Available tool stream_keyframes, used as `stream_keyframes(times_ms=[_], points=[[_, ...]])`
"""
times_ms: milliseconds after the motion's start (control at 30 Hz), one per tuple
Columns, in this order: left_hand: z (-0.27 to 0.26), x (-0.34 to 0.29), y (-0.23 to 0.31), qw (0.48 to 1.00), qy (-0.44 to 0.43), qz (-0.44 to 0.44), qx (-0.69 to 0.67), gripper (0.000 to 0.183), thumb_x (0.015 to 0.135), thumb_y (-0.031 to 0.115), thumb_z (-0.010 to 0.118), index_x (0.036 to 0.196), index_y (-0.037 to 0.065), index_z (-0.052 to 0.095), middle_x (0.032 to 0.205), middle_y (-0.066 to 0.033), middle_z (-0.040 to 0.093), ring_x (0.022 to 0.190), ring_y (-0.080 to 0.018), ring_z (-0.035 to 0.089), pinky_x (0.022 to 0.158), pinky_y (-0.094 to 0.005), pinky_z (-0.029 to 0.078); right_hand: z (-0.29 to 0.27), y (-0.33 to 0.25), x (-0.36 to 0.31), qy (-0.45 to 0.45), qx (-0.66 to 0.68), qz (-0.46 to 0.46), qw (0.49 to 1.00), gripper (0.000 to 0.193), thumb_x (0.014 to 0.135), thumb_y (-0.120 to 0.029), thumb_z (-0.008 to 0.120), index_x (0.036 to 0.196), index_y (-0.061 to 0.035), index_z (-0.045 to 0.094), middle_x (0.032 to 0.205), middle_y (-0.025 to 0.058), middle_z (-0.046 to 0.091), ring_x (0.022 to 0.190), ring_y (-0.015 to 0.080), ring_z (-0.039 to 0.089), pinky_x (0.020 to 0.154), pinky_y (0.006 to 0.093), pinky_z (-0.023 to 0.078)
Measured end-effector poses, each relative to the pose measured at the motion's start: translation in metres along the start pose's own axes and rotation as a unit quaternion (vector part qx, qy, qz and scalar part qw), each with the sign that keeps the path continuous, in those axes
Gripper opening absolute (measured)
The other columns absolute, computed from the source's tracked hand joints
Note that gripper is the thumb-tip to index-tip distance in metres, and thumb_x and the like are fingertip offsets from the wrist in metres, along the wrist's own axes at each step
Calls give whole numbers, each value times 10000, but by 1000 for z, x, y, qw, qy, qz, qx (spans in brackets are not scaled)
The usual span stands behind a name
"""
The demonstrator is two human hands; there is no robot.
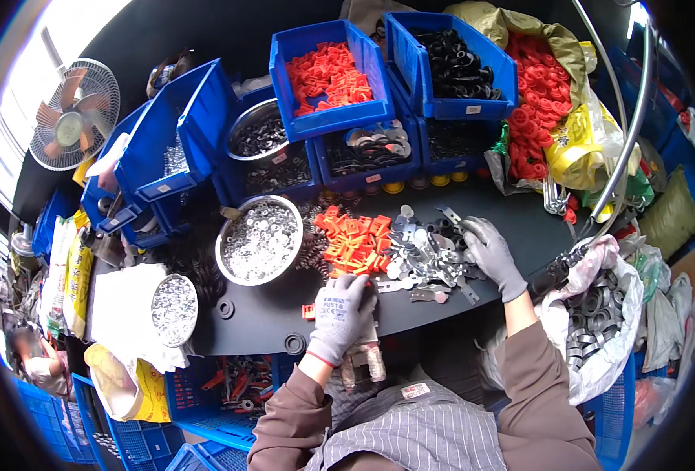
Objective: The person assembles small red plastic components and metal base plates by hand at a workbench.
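Note:
My left hand [341, 314], in a grey glove, is at the table's front edge, close to a heap of orange plastic clips [357, 243]. Its fingers are curled, and what they hold is hidden under them. Two tape-wrapped handles [363, 367] stick out below this hand. On the right, my gloved right hand [490, 253] reaches over a heap of flat silver metal pieces [427, 255]. One flat metal piece [448, 215] stands out at its fingertips, which look closed on it. A single orange clip [308, 312] lies left of my left hand.
A steel bowl of small washers [259, 239] stands left of the heaps, beside springs [312, 235]. Blue bins [328, 118] line the back. A white bag of metal rings [595, 318] is at the right. Two black rings [294, 343] lie near the front edge.

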State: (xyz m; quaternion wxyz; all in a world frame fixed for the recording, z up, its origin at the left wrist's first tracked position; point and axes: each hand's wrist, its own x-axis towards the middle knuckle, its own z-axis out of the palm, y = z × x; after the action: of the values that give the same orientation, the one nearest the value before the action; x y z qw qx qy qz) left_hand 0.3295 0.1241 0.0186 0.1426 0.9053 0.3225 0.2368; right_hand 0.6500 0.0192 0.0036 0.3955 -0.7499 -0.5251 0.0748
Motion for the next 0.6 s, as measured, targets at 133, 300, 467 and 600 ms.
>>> stream_keyframes(times_ms=[133,300,467,600], points=[[5,4,-9,1000,-9,-13,15,237,849,139,644,1082,102,675,1004,-104,637,943,-313,603,805,-428,467,-18,-44,-50,146,-14,26,989,201,836,-133,699,1000,-18,702,1002,149,685,937,305,650,842,397,509],[1,3,-6,994,102,27,13,261,830,143,661,1089,110,659,1043,-89,621,1009,-313,573,868,-438,439,-9,-76,-87,15,-193,95,976,226,800,-244,741,933,-66,698,890,123,644,815,297,663,723,405,527],[-21,-4,26,974,109,-3,-198,226,782,-32,663,998,29,630,1169,-185,585,1091,-355,573,959,-436,463,1,-68,-70,-41,-139,96,985,221,773,-219,711,973,-124,702,965,126,615,851,304,649,748,416,517],[-37,-28,41,855,-44,-212,-472,198,940,-14,571,1126,-13,639,1029,-43,647,952,-96,606,853,-234,482,-10,-97,-60,2,0,143,990,91,774,-56,697,844,-36,642,820,72,634,691,192,644,615,320,493]])
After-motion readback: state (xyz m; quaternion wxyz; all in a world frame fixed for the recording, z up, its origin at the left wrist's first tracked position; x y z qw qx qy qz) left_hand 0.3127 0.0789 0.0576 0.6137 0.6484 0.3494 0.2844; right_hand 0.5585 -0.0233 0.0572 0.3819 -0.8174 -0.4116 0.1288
